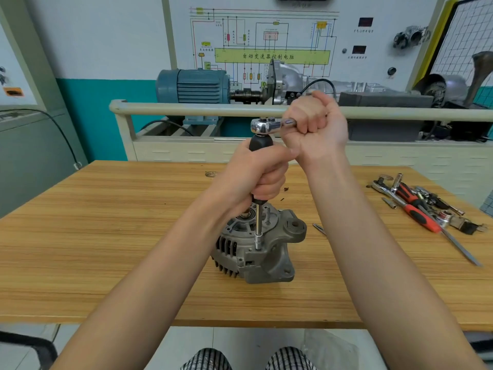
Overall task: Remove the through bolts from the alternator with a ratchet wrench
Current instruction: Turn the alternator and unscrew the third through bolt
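The alternator [257, 247] stands on the wooden table [106, 236], pulley end up, so the through bolts face upward and the socket [258, 240] drops straight onto one at the housing's near edge. The left hand [256, 174] wraps its fingers round the black-handled extension [260, 145], likely to keep the shaft plumb and the socket seated. Up top, the right hand [313, 124] fists round the ratchet wrench [269, 126] handle for leverage, while spare tools [418, 206] lie well off to the right.
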Action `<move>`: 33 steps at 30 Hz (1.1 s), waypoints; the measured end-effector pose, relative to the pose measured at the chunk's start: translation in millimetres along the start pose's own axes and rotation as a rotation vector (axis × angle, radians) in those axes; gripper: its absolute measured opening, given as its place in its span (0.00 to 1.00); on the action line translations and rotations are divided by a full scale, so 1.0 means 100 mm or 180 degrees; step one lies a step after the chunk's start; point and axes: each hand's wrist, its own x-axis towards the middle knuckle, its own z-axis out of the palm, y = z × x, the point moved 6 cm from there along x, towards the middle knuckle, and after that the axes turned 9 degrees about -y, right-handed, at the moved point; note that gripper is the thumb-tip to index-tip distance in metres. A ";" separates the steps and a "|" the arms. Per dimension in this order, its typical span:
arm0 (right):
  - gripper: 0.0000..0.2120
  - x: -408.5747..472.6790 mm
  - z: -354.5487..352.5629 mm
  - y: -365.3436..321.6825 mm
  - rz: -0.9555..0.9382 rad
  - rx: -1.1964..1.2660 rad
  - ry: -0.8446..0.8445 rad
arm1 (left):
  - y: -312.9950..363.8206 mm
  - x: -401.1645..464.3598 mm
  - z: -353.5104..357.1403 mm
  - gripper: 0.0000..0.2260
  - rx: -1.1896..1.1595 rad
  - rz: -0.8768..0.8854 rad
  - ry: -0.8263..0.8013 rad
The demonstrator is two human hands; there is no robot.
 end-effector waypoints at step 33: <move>0.20 -0.34 0.24 -0.15 -0.0799 -0.0089 -0.0562 | 0.08 -0.01 0.01 0.26 0.0215 0.0037 0.0582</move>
